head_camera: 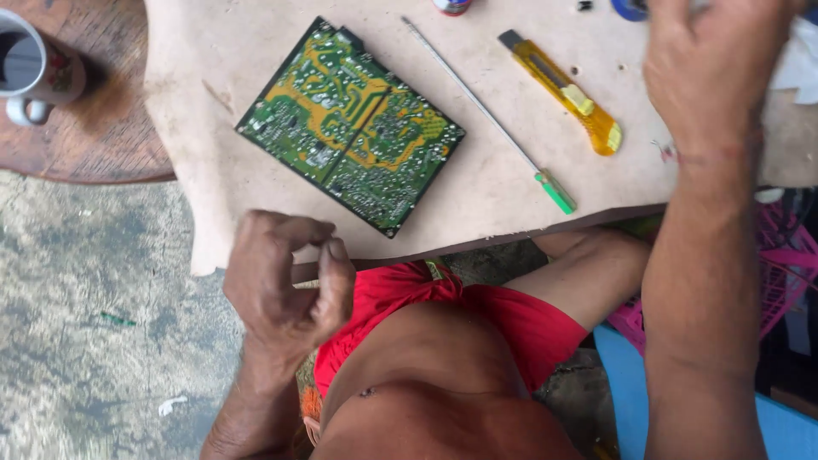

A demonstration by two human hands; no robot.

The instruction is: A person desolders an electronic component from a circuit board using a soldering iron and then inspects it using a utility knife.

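Note:
A green circuit board (351,124) lies solder side up on a pale work board (494,183). My left hand (285,285) hovers below the board's near edge with its fingers curled together and nothing visible in them. My right hand (711,72) reaches over the far right of the work board, next to a white cloth or paper (799,64); whether it grips that is hidden. Between the hands lie a thin screwdriver with a green handle (498,128) and a yellow utility knife (567,92).
A mug (30,68) stands on a round wooden table (94,128) at the upper left. Concrete floor (85,324) lies to the left. My red shorts (443,315) are below; a pink basket (784,264) and a blue seat (630,400) are at the right.

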